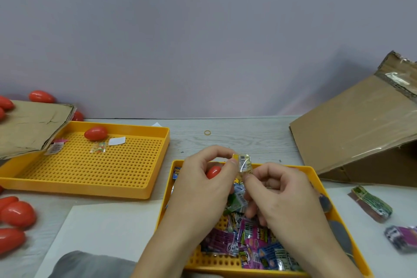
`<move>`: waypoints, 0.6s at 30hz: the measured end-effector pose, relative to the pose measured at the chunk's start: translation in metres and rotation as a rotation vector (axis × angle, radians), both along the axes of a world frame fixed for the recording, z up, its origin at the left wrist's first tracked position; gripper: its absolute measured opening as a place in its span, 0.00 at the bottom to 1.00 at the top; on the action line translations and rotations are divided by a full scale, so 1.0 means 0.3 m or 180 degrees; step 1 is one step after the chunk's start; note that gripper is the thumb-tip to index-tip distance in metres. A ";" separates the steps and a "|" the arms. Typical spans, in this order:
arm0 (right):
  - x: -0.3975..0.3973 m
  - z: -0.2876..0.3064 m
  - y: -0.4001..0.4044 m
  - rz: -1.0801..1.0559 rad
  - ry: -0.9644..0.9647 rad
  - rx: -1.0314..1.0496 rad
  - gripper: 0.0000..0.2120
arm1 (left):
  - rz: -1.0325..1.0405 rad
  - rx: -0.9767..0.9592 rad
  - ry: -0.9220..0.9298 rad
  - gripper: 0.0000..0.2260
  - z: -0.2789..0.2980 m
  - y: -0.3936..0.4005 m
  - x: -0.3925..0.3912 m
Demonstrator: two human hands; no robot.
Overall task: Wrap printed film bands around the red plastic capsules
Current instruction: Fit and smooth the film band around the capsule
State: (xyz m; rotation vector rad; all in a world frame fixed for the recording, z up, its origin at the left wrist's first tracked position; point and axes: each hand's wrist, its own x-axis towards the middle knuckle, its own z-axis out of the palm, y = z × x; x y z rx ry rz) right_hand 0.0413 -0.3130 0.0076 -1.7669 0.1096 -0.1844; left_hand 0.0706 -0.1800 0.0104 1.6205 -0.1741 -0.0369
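Note:
My left hand [203,178] curls around a red plastic capsule [213,172], whose end shows under the fingers. Its thumb and forefinger also pinch one side of a printed film band [244,162]. My right hand [279,192] pinches the band's lower edge, so the band is held between both hands above the near yellow tray [316,171]. That tray holds a heap of several colourful film bands [246,239]. Another red capsule [96,133] lies in the far yellow perforated tray [144,187].
Several loose red capsules [17,213] lie at the left edge and behind a cardboard flap [29,126]. A cardboard box [352,133] leans at the right. Bundles of bands [371,204] sit right of the near tray. A rubber band [207,132] and white sheet [103,230] lie on the table.

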 end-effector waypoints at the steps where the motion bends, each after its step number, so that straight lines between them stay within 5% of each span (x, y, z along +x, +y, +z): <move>1: 0.000 0.001 -0.002 -0.0003 0.0018 0.0018 0.10 | -0.0040 -0.0001 0.0018 0.03 0.003 0.004 0.000; 6: 0.004 -0.009 -0.016 0.0024 0.0083 0.0229 0.11 | -0.0797 0.0013 0.0250 0.13 0.022 0.021 -0.013; 9: 0.011 -0.021 -0.024 0.0024 0.0107 0.0436 0.12 | -0.1169 -0.0132 0.0326 0.10 0.031 0.023 -0.021; 18: 0.020 -0.031 -0.024 0.0333 0.0375 0.0685 0.11 | -0.0277 -0.0709 0.0357 0.07 0.021 0.013 -0.003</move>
